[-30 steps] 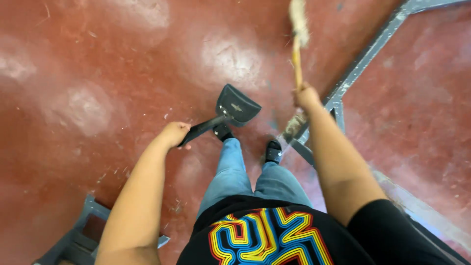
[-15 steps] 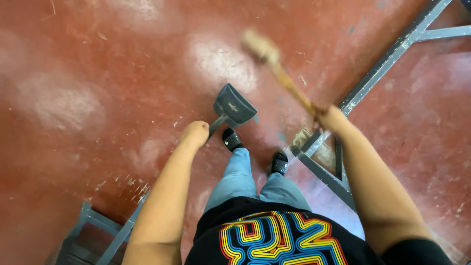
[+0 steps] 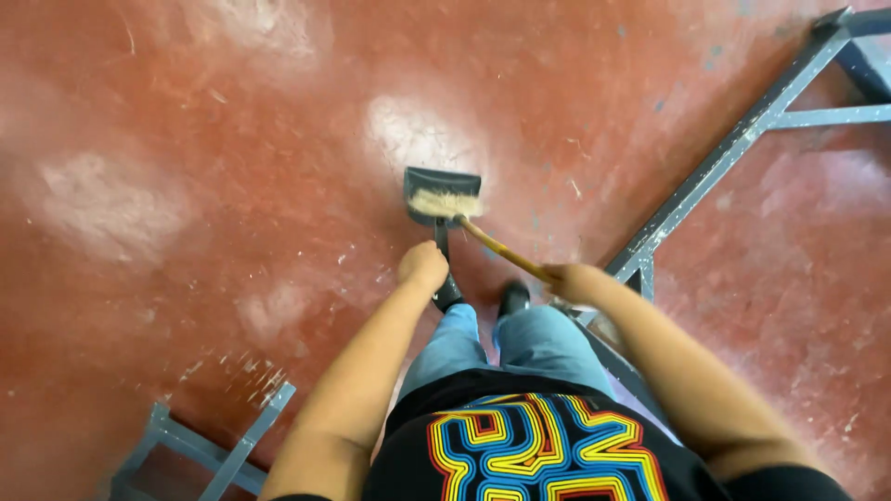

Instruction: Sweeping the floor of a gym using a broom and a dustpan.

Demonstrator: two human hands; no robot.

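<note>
Down on the red floor, just ahead of the person's feet, sits a dark dustpan, its mouth turned back toward them. Left hand has its fingers clenched round the dustpan's handle; right hand is closed on the wooden stick of a small broom, whose pale straw head lies right at the pan's lip, touching it. To do this well, I'd say keep the pan's edge pressed flat to the floor and draw the bristles in short, low strokes so the grit rides in rather than slipping under. White specks and scuffs are scattered about. Grey metal frames run along the right and lower left.
</note>
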